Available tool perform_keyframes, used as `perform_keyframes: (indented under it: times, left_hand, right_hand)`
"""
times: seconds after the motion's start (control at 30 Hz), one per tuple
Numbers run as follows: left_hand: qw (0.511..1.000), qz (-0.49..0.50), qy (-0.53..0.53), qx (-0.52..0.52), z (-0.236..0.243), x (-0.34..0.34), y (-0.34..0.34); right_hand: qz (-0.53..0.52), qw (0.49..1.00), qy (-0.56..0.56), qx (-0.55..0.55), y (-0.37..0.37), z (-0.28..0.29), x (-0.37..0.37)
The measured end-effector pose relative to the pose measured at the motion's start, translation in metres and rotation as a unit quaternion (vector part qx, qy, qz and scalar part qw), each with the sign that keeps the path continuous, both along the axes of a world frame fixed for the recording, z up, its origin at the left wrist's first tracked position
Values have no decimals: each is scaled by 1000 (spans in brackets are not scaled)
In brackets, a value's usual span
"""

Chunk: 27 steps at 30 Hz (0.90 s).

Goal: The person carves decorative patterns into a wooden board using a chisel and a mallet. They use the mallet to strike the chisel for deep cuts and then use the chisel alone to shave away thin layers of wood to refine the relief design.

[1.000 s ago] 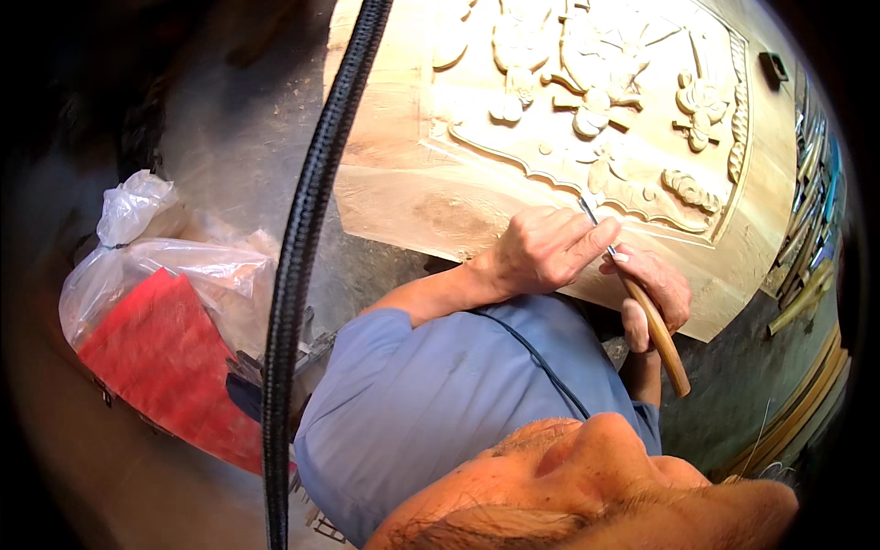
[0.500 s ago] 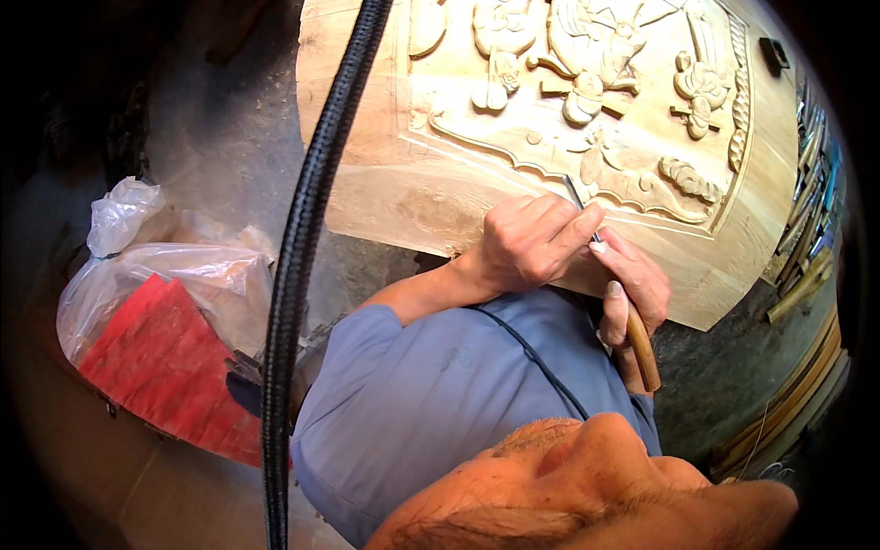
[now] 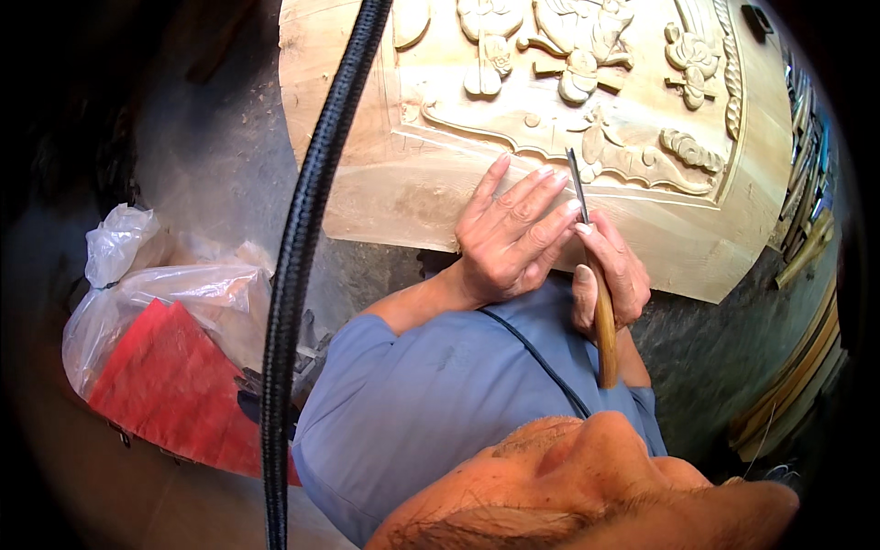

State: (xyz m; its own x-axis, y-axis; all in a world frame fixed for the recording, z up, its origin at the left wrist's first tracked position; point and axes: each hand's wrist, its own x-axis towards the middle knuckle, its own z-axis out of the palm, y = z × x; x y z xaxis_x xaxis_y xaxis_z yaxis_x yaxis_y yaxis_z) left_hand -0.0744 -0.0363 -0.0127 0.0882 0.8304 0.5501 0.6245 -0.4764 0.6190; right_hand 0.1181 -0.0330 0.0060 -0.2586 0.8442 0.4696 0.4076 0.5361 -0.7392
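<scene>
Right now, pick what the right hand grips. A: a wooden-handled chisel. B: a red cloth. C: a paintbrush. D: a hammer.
A: the right hand wraps the pale wooden handle of a chisel whose thin metal blade reaches onto the carved wood panel, with the left hand spread flat beside it.

Grey concrete floor (image 3: pixel 211 174) carries everything, dusty, flecked with pale wood chips near panel edge. Large carved wooden panel (image 3: pixel 642 229) lies on it, relief figures and scrollwork up (lower rim plain, uncarved). Left of panel: clear plastic bag (image 3: pixel 137 275) crumpled on floor, touching red sheet (image 3: pixel 174 385) beside it. Right edge: row of tools with wooden handles (image 3: pixel 807 165) laid along panel's side, blurred. Lower right: stacked wooden strips (image 3: pixel 797 376) on floor.
</scene>
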Motion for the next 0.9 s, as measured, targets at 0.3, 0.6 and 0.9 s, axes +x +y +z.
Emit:
perform_keyframes:
  times: [0.3,0.6,0.9]
  left_hand:
    - [999,-20,-25,-15,-6,-2,1]
    - [1000,-17,-1,-12,-6,0,3]
    - [1000,-13,-15,-14,-9,0,5]
  right_hand:
    - [-7,1000,-24,2,0,4,-7]
    - [-5,999,19,-31,4,7,-7]
    - [-4,1000,-6,1,10,9,-9]
